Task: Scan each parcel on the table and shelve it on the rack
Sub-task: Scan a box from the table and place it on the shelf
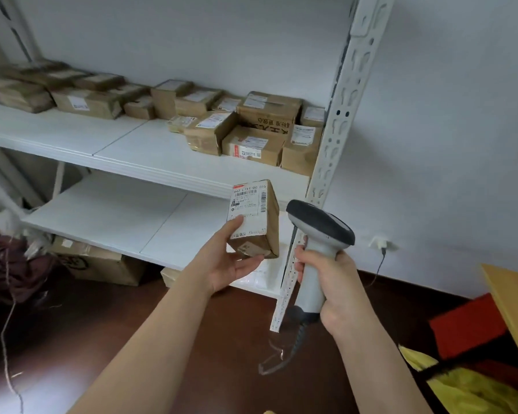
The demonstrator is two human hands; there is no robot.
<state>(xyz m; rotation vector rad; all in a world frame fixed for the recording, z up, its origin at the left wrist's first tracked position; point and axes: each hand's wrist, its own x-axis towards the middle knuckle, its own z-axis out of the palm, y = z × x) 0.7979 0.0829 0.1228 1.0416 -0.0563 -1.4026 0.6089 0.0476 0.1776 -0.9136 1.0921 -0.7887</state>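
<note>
White rack [150,150] against a pale wall, parcel raised before it.
Left hand [231,261] grips the box [256,222] label-up; right hand [326,273] clasps the scanner [317,234]. Tilt its head squarely at the barcode, then shelve.

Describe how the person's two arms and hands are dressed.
Both forearms are bare up to the frame's bottom edge, with no sleeve in view. The left hand and right hand wear no gloves. No watch, ring or bracelet shows on either.

One held parcel [256,218], one scanner [317,246], two hands.
</note>
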